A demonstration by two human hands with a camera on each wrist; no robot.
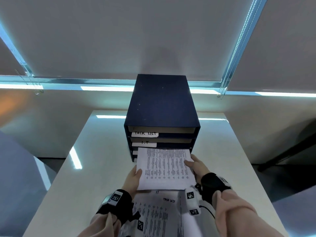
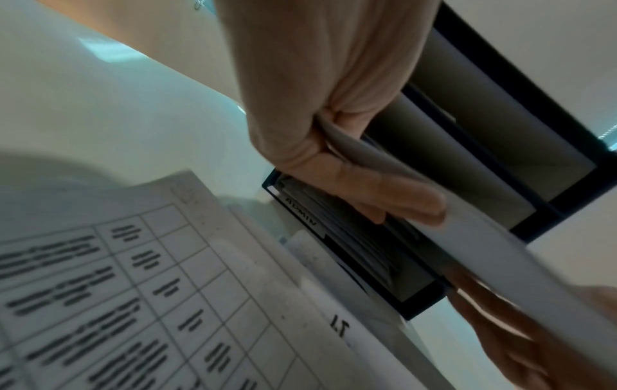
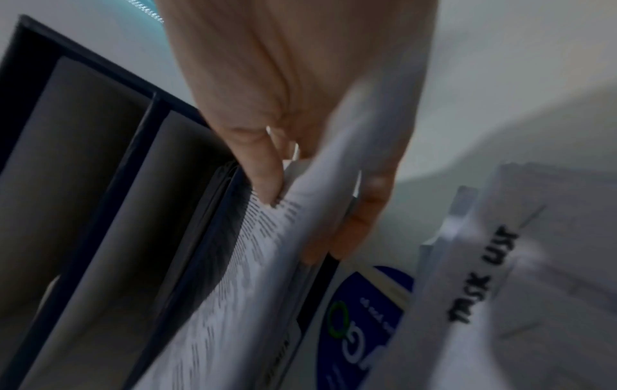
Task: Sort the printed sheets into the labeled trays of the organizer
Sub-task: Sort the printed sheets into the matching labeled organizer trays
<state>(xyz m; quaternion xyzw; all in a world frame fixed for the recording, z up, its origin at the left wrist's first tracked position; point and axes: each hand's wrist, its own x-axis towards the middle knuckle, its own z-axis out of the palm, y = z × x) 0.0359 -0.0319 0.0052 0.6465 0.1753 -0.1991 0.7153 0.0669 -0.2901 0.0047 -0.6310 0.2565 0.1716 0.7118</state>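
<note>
- Organizer [image 1: 161,101]: dark blue, upright on the white table [image 1: 95,168], open front facing the person. Four trays stacked one above another.
- Labels: top tray reads "TASK LIST" [image 1: 145,133]; the second reads "I.T" [image 1: 144,143]. In the left wrist view the label on a lower tray reads "ADMIN" [image 2: 302,212]. The remaining label is hidden by paper.
- Sheet [image 1: 166,167]: printed with rows of text, held level in front of the organizer. Its far edge sits at the mouth of a lower tray, below the "I.T" tray. Which of the two lower trays takes it cannot be told.
- Left hand [image 1: 134,178]: clamped on the sheet's left edge, thumb on top, fingers [image 2: 397,195] underneath.
- Right hand [image 1: 196,166]: clamped on the sheet's right edge, thumb on top near the far corner, fingers [image 3: 364,219] beneath.
- Lower tray: the left wrist view shows it already holding a stack of papers [image 2: 360,250].
- Pile [image 1: 159,214]: further printed sheets lie on the table near the person, below the held sheet. The top one is a ruled table headed "TASK LIST"; another under it shows "IT" at its edge.
- Both wrists carry black straps with square marker tags [image 1: 190,195].
- Right wrist view is blurred; fine print is unreadable.
</note>
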